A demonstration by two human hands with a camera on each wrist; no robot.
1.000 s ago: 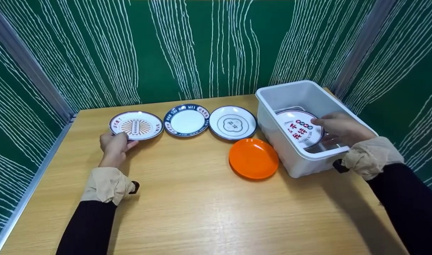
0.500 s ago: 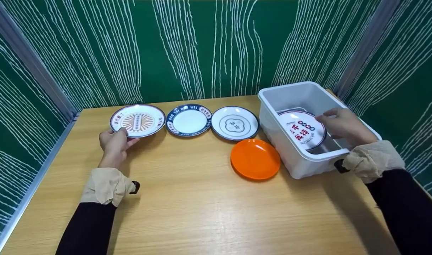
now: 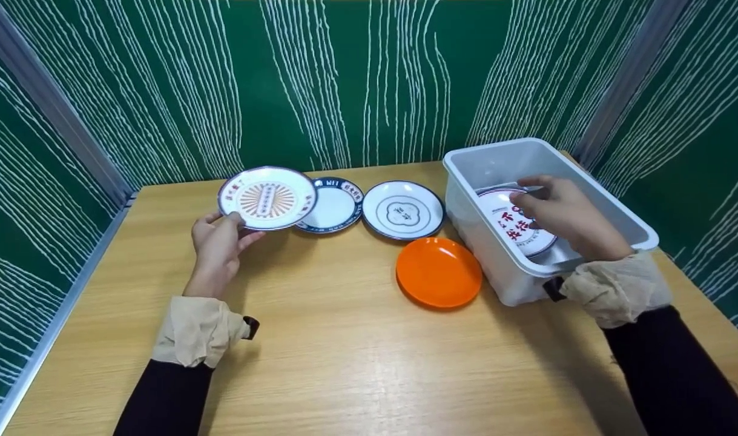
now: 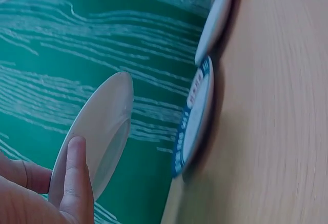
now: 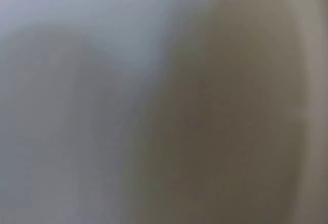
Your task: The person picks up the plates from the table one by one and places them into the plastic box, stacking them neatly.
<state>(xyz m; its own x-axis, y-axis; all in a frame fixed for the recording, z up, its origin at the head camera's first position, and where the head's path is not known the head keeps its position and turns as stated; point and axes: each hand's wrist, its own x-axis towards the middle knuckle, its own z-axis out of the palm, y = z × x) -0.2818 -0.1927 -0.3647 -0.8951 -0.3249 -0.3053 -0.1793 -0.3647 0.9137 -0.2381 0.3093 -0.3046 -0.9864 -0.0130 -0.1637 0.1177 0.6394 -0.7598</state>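
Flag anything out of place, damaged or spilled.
Only the orange plate beside the bin stands out: plain, while the other plates in sight are printed. No spill or damage shows.

The tub (image 3: 484, 266) is whitish. In it, the lettered plate (image 3: 505, 225) is white with red characters. Left of the tub come the plain orange plate (image 3: 439, 272), the flower plate (image 3: 403, 210), white with a grey petalled outline, the navy-rimmed plate (image 3: 335, 209) with a white centre, and the sunburst plate (image 3: 268, 198), orange-brown rays on white. Behind the tub, the wall (image 3: 399, 79) is green with wavy white lines.
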